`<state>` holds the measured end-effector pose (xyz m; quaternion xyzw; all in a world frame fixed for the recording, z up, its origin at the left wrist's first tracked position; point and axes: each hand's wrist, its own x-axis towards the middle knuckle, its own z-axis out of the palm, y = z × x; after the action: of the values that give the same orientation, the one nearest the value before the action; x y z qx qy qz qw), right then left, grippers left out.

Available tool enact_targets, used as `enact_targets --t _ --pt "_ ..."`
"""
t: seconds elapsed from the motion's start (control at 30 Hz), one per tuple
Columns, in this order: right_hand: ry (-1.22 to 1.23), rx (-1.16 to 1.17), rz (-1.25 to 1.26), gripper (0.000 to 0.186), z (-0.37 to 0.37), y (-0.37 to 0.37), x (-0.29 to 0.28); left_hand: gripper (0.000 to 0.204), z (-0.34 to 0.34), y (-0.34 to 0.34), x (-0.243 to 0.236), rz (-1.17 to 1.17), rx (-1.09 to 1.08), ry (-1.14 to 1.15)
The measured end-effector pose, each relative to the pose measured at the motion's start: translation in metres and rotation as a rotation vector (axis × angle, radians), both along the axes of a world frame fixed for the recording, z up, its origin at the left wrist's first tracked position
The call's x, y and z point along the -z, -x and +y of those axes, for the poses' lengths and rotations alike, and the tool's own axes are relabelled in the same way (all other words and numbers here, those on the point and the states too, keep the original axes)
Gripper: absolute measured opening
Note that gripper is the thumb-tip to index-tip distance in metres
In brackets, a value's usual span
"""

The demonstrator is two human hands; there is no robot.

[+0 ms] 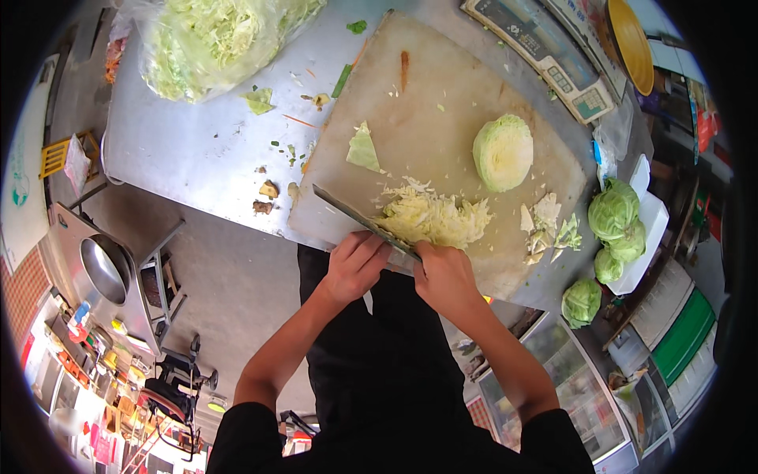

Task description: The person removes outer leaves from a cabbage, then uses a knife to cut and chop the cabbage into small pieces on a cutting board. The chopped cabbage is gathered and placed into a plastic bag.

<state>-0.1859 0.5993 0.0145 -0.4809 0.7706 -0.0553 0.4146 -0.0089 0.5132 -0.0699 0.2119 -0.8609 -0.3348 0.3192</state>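
A broad-bladed kitchen knife (355, 217) stands on edge at the near side of a worn cutting board (430, 103). My right hand (444, 272) is closed around its handle end. My left hand (359, 267) has its fingers bent together against the blade's near side; its fingertips are partly hidden. Just beyond the blade lies a heap of shredded cabbage (438, 220), touching or nearly touching it. A cut cabbage half (504, 154) rests farther right on the board. One loose leaf piece (363, 148) lies to the left, and pale core scraps (543, 223) lie to the right.
A clear bag of shredded cabbage (225, 43) sits on the metal table (197, 150) at the far left, with scattered scraps nearby. A digital scale (553, 59) stands at the far right. Whole cabbages (614, 209) and a white foam tray (643, 237) line the right edge.
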Motion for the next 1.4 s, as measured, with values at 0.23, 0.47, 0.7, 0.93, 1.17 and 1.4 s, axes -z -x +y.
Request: enact_targets --t 0.23,0.47,0.7,0.93,1.17,1.4 --pt "-0.055 -0.014 0.007 0.005 0.019 0.024 -0.052 0.045 0.001 -0.006 0.007 -0.021 -0.015 -0.014" --pt "0.011 -0.082 0.026 0.007 0.012 0.005 -0.008 0.045 0.004 -0.009 0.013 -0.008 -0.037 -0.018" --pt "-0.05 -0.074 -0.003 0.006 0.01 0.023 -0.039 0.045 0.008 -0.013 0.018 -0.01 -0.044 -0.026" --pt "0.061 -0.003 -0.074 0.007 -0.011 0.002 0.0 0.037 0.001 -0.011 0.01 0.006 -0.026 -0.073" --pt "0.174 0.048 0.086 0.013 0.017 0.025 -0.06 0.037 0.008 -0.018 -0.017 -0.01 -0.145 -0.218" --pt "0.339 0.081 0.231 0.027 0.065 0.027 -0.067 0.05 -0.035 0.011 -0.14 -0.323 0.179 -0.023"
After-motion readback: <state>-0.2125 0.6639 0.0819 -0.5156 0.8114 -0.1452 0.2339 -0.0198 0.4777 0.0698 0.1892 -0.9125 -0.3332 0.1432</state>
